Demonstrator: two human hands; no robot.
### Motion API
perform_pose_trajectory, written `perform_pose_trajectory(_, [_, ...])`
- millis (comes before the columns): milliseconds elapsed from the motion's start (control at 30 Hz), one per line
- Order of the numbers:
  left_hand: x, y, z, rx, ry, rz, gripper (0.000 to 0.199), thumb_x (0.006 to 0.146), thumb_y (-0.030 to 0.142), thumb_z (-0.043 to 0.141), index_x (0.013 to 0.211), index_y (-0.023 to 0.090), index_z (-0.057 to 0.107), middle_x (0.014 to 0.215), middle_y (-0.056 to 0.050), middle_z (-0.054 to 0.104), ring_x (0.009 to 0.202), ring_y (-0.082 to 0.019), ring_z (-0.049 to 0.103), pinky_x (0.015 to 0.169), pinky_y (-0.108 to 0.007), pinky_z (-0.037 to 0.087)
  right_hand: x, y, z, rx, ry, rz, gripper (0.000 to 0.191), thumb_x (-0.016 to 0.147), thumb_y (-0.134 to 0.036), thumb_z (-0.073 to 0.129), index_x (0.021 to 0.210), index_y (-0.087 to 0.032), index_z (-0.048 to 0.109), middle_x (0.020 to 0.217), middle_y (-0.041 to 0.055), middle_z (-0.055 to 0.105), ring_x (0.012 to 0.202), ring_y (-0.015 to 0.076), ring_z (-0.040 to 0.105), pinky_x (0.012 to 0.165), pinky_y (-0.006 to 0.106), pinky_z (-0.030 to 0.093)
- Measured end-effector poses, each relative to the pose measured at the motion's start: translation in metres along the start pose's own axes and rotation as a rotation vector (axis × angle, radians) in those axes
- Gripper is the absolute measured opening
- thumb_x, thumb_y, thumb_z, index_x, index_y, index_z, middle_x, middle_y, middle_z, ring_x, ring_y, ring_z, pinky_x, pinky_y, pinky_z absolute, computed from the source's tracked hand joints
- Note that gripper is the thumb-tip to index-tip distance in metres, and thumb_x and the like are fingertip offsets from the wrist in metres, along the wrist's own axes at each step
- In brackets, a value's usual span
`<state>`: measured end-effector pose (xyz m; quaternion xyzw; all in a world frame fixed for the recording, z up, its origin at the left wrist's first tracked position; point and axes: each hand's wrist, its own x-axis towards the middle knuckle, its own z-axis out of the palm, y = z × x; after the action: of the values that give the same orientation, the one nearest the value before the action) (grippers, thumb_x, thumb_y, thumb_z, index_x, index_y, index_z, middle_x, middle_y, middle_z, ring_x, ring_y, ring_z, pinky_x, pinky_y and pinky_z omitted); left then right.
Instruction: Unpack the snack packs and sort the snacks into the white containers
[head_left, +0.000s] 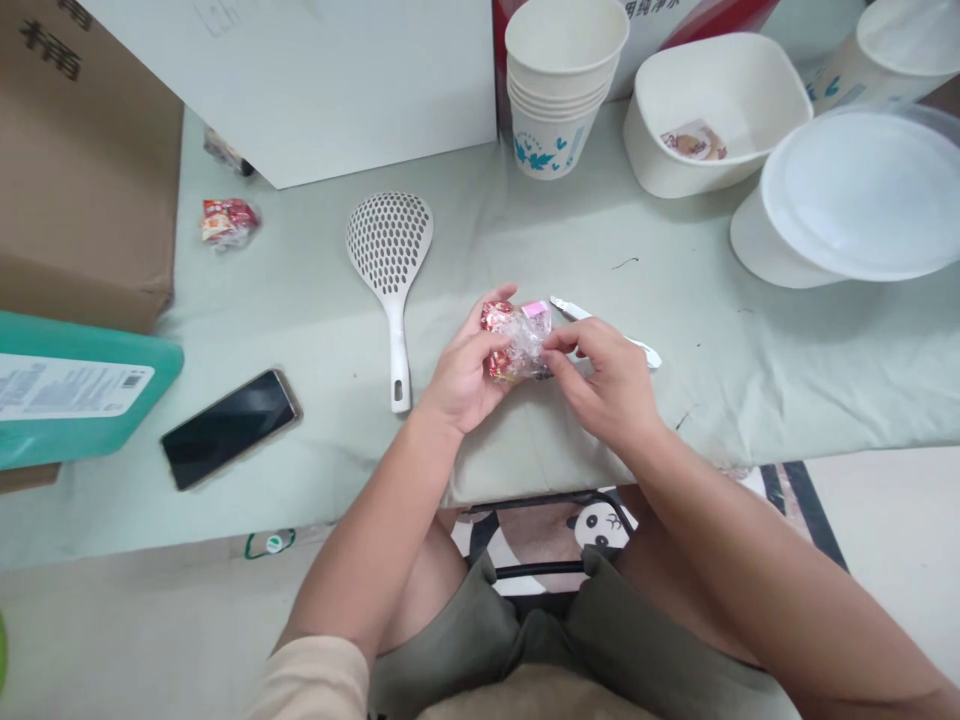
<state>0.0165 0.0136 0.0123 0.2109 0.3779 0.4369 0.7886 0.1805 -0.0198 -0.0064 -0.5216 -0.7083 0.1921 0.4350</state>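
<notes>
A small clear plastic bag (521, 335) of red and pink wrapped pieces is between my hands, above the front of the table. My left hand (469, 375) cradles it from the left, thumb pressed on the front. From the right, my right hand (604, 375) pinches the crinkled plastic between thumb and fingers. A slim white cutter-like tool (646, 352) lies on the cloth just behind my right hand, partly covered by it. Left of my hands rests a white slotted skimmer (390, 245), its handle towards me.
On the pale green cloth (315, 260) lie a phone (231, 428) and another red packet (229, 222). A green jug (82, 390) and cardboard box (82, 170) stand left. Behind are a white box (337, 80), stacked paper cups (551, 150), a white bowl (690, 175) and a lidded tub (862, 200).
</notes>
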Motion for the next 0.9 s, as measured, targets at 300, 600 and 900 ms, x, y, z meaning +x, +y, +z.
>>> perform_pose_trajectory(300, [0.000, 0.000, -0.001, 0.093, 0.040, 0.040, 0.062, 0.074, 0.016, 0.069, 0.133, 0.026, 0.055, 0.106, -0.002, 0.072, 0.082, -0.015, 0.068, 0.070, -0.025, 0.054, -0.004, 0.005, 0.006, -0.167, 0.047, -0.145, 0.011, 0.092, -0.030, 0.067, 0.102, -0.024, 0.068, 0.101, 0.0077, 0.068, 0.093, 0.0243, 0.065, 0.082, 0.040, 0.053])
perform_pose_trajectory(600, [-0.007, 0.005, -0.014, 0.336, -0.065, -0.041, 0.081, 0.068, 0.023, 0.092, 0.141, 0.029, 0.057, 0.104, 0.000, 0.070, 0.085, -0.015, 0.066, 0.082, -0.027, 0.052, 0.005, -0.005, -0.009, 0.171, -0.014, 0.273, 0.008, 0.093, -0.029, 0.058, 0.087, -0.024, 0.058, 0.084, 0.0026, 0.070, 0.078, 0.0182, 0.066, 0.071, 0.033, 0.053])
perform_pose_trajectory(900, [-0.009, 0.010, -0.020, 0.388, -0.222, -0.202, 0.055, 0.068, 0.029, 0.094, 0.117, 0.017, 0.071, 0.099, -0.006, 0.075, 0.081, -0.017, 0.070, 0.074, -0.027, 0.052, 0.014, 0.012, -0.014, 0.354, 0.152, 0.493, 0.005, 0.091, -0.028, 0.057, 0.089, -0.025, 0.053, 0.072, -0.0023, 0.061, 0.060, 0.0133, 0.060, 0.059, 0.029, 0.052])
